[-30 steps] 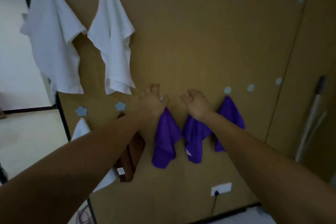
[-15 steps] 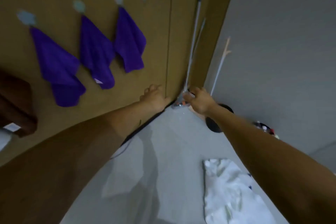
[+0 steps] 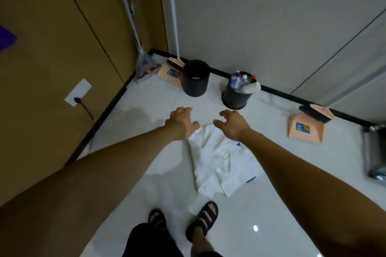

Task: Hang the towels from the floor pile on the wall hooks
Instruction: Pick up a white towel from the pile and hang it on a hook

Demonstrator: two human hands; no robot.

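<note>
**Both hands reach over the towel pile, holding nothing**

Head view: the person looks down at a pale tiled floor [image 3: 129, 123] in a room corner. A crumpled pile of white towels [image 3: 221, 160] lies on it, just in front of the sandalled feet [image 3: 203, 221]. A little blue shows at the pile's right edge.

Both bare arms stretch forward. The left hand [image 3: 181, 122] sits at the pile's far left corner, fingers spread and loosely bent, gripping nothing. The right hand [image 3: 232, 124] sits at the far right corner, its fingers also loosely curled and apart, with nothing in them. The two hands are side by side with a gap between them, and the far edge of the pile shows in that gap. The bulk of the pile lies nearer the person than either hand, below the wrists in the picture. Whether either hand touches the cloth cannot be told.

Beyond the hands stand a black bin [image 3: 195, 78] and a second black bin [image 3: 237, 94] that has plastic bottles in it. A peach dustpan [image 3: 306, 129] lies to the right, near the grey wall [image 3: 250, 16]. On the brown wall [image 3: 52, 48] to the left are a wall socket [image 3: 77, 92] with a plug in it and, at the picture's edge, a scrap of purple towel [image 3: 6, 36].
</note>
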